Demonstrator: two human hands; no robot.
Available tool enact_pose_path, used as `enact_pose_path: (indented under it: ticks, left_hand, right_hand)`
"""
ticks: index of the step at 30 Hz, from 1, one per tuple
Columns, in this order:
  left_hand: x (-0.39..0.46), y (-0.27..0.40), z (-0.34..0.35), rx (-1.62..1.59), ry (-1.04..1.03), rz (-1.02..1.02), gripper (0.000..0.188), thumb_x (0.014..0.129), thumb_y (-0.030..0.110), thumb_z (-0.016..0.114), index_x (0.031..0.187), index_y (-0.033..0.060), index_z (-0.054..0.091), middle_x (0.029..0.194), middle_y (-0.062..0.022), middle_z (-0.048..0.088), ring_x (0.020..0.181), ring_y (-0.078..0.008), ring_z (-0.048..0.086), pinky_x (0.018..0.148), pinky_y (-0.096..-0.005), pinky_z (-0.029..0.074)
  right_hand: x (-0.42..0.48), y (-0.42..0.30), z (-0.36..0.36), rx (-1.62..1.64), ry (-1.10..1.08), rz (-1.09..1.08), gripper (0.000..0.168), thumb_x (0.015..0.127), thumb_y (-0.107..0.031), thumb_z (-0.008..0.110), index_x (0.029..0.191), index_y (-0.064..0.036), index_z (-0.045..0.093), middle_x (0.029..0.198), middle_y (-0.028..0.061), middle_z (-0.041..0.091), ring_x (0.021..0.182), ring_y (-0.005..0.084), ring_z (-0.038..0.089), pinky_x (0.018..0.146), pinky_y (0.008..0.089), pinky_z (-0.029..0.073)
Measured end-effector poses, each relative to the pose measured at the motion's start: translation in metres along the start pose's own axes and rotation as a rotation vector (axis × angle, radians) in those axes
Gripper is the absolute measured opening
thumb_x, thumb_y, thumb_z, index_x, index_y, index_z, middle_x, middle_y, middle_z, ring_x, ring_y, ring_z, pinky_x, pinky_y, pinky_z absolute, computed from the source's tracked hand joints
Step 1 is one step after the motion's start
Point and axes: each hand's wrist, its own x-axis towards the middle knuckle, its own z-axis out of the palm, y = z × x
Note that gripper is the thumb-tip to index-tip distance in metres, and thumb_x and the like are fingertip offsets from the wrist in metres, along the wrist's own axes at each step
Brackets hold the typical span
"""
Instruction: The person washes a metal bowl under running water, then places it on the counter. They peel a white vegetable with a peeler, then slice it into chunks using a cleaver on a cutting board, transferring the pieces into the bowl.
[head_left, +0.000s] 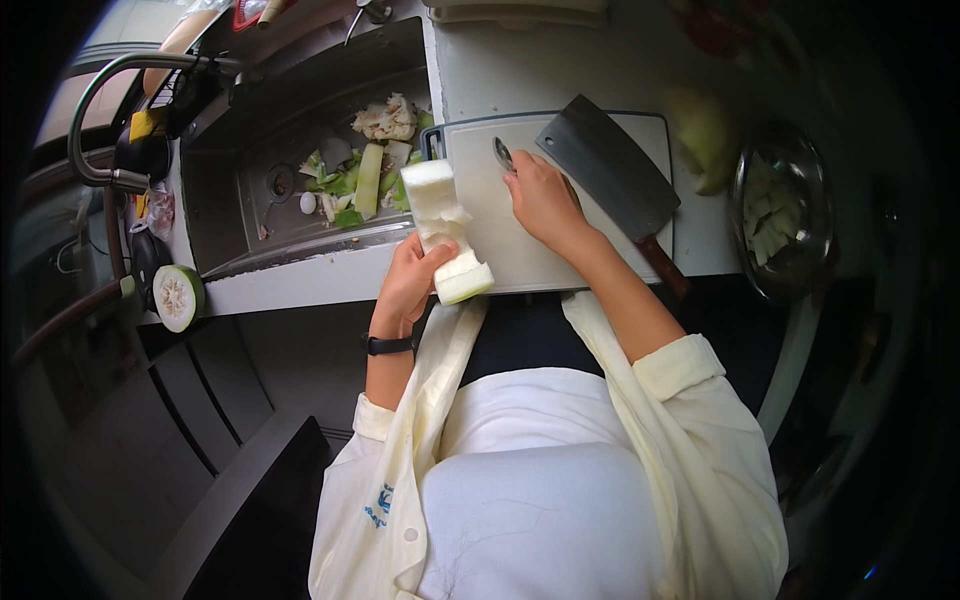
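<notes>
My left hand (415, 274) grips a pale piece of winter melon (442, 214) by its lower end. The piece stands over the left edge of the white cutting board (499, 247), its inner side scooped and ragged. In my right hand (546, 196) is a metal spoon (502, 153), apart from the melon; my fingers hide most of its handle. A wide cleaver (611, 165) lies slantwise on the board to the right of that hand, its wooden handle (663, 266) reaching past the front edge.
The steel sink (217, 202) at left holds peelings (345, 182), seedy pulp (386, 118) and a small white round object (307, 202). A cut winter melon (178, 298) sits at the counter's left front. To the right are a pale green chunk (701, 139) and a steel bowl (823, 217) of cut pieces.
</notes>
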Motion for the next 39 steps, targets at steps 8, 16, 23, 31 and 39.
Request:
enact_pose_path:
  ticks: [8, 16, 23, 31, 39]
  left_hand:
    - [-0.014, -0.016, -0.013, -0.238, -0.157, -0.015, 0.037, 0.094, 0.008, 0.062, 0.128, -0.0012, 0.052, 0.115, -0.0159, 0.069, 0.09, -0.0169, 0.069, 0.076, -0.0323, 0.06]
    - [-0.024, -0.03, -0.027, -0.332, -0.092, 0.028, 0.038, 0.094, 0.007, 0.061, 0.13, -0.0008, 0.051, 0.115, -0.0173, 0.069, 0.087, -0.0169, 0.069, 0.073, -0.0313, 0.06]
    - [-0.032, -0.033, -0.034, -0.395, -0.066, 0.057, 0.037, 0.094, 0.007, 0.059, 0.129, -0.0005, 0.05, 0.113, -0.0174, 0.069, 0.085, -0.0172, 0.07, 0.071, -0.0316, 0.06]
    - [-0.042, -0.017, -0.036, -0.32, -0.031, 0.082, 0.033, 0.094, 0.005, 0.057, 0.126, -0.0004, 0.05, 0.11, -0.0149, 0.069, 0.089, -0.018, 0.069, 0.076, -0.0327, 0.059]
    - [0.001, -0.028, -0.003, 0.332, 0.111, 0.275, 0.034, 0.091, 0.012, 0.059, 0.123, 0.0024, 0.054, 0.104, -0.0161, 0.069, 0.093, -0.0276, 0.069, 0.082, -0.0379, 0.055]
  right_hand:
    - [0.024, 0.017, 0.009, -0.325, 0.231, -0.242, 0.015, 0.086, -0.002, 0.062, 0.102, -0.002, 0.059, 0.11, 0.014, 0.058, 0.109, 0.0345, 0.059, 0.087, 0.0449, 0.051]
    - [-0.066, 0.018, -0.006, -0.22, 0.181, 0.006, 0.047, 0.088, -0.013, 0.07, 0.128, -0.002, 0.049, 0.113, 0.0184, 0.055, 0.103, 0.039, 0.059, 0.087, 0.0449, 0.051]
    - [-0.026, -0.024, 0.059, -0.218, -0.032, 0.094, 0.046, 0.086, -0.015, 0.073, 0.123, 0.0, 0.051, 0.105, 0.0199, 0.056, 0.093, 0.0393, 0.064, 0.079, 0.0459, 0.054]
    - [0.009, -0.056, 0.052, 0.461, -0.046, -0.163, 0.029, 0.091, -0.008, 0.065, 0.118, 0.001, 0.061, 0.114, 0.0189, 0.064, 0.097, 0.0288, 0.068, 0.084, 0.038, 0.054]
    - [-0.131, 0.067, -0.058, -0.469, 0.472, 0.082, 0.038, 0.084, -0.02, 0.077, 0.111, -0.003, 0.056, 0.11, 0.0148, 0.059, 0.107, 0.0352, 0.054, 0.093, 0.0448, 0.044]
